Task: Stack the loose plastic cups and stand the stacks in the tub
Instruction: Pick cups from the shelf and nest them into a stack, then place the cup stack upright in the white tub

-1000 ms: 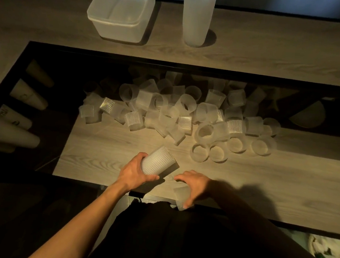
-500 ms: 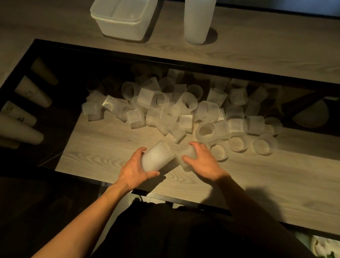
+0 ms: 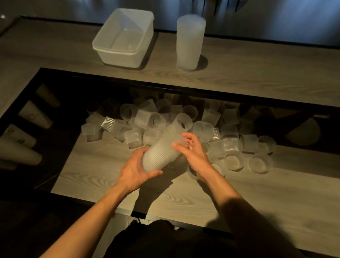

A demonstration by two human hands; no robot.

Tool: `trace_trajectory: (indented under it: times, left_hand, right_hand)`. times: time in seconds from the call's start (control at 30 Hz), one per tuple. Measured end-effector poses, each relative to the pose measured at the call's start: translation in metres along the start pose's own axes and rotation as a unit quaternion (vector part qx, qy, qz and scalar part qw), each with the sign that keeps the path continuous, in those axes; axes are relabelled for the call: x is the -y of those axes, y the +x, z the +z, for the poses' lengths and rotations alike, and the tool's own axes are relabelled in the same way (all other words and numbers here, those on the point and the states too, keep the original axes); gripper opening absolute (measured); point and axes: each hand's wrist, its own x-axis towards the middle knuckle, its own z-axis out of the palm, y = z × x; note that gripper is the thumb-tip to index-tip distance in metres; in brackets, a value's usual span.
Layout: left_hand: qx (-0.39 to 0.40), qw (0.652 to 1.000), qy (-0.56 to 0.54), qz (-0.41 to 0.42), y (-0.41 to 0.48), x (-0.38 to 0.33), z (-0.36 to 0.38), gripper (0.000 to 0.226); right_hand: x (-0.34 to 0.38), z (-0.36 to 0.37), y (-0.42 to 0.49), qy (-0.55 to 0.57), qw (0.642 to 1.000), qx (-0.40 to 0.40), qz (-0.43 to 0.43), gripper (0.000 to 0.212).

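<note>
My left hand [image 3: 134, 170] grips the lower end of a short stack of ribbed translucent cups [image 3: 161, 152], which tilts up and to the right. At the stack's upper end, my right hand [image 3: 191, 151] has its fingers curled around the rim; motion blur hides whether it pinches a cup there. A heap of loose translucent cups [image 3: 185, 124] lies on the table just behind both hands. The translucent tub [image 3: 123, 37] stands empty on the far shelf. A tall finished stack of cups [image 3: 189, 42] stands upright to the tub's right.
Paper cups [image 3: 21, 139] lie under the dark glass at the left. A black frame [image 3: 128, 80] divides the far shelf from the glass top. A dim cone-shaped object [image 3: 305, 133] shows under the glass at the right.
My right hand rose from the table's near edge with a cup to the top of the stack in my left hand. The stack has lifted, and the camera has tilted upward.
</note>
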Motion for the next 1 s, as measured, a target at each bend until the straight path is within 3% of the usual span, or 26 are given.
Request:
trace_trajectory:
  times: [0.37, 0.57, 0.67, 0.8, 1.0]
  left_hand:
    - [-0.105, 0.991, -0.004, 0.086, 0.044, -0.062, -0.053, 0.086]
    - [-0.132, 0.984, -0.046, 0.107, 0.071, -0.102, -0.074, 0.092]
    - [-0.143, 0.978, -0.072, 0.132, 0.080, -0.130, -0.085, 0.087]
    - [-0.156, 0.967, -0.117, 0.164, 0.092, -0.167, -0.106, 0.085]
    - [-0.202, 0.932, -0.205, 0.222, 0.122, -0.234, -0.137, 0.086]
  right_hand:
    - [0.100, -0.018, 0.026, 0.063, 0.990, 0.004, -0.124, 0.055]
    - [0.146, -0.027, 0.025, 0.039, 0.987, 0.059, -0.142, 0.056]
    - [0.176, -0.030, 0.024, 0.021, 0.983, 0.034, -0.181, 0.051]
    - [0.218, -0.035, 0.026, 0.008, 0.970, 0.048, -0.238, 0.069]
    - [0.282, -0.045, 0.023, -0.179, 0.922, -0.010, -0.344, 0.119]
